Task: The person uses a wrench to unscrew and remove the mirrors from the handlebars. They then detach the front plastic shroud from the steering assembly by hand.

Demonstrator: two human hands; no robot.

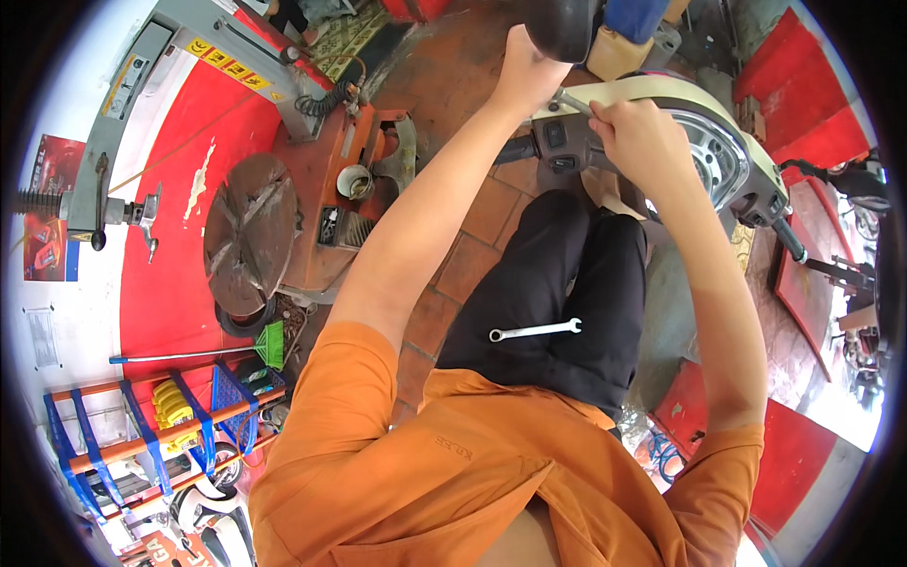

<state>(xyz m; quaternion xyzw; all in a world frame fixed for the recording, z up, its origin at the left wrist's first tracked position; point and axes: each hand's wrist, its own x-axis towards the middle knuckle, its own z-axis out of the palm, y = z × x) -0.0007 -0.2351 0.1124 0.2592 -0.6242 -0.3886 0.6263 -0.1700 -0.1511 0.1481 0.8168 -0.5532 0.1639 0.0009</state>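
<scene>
A dark, rounded rear-view mirror is at the top edge, partly cut off. My left hand is closed round its underside, above the left end of a scooter's handlebar. Just to the right, my right hand is wrapped round a short grey metal rod; its far end lies by my left hand, and whether it is a tool or a stem I cannot tell. The scooter's cream dash cover is behind my right hand. A combination wrench lies across my black-trousered thighs.
A tyre-changing machine with a round turntable stands at left, a small cup on its body. Blue-and-orange shelving and a green broom are lower left. A yellowish jerrycan sits beyond the scooter; a red-edged bench is right.
</scene>
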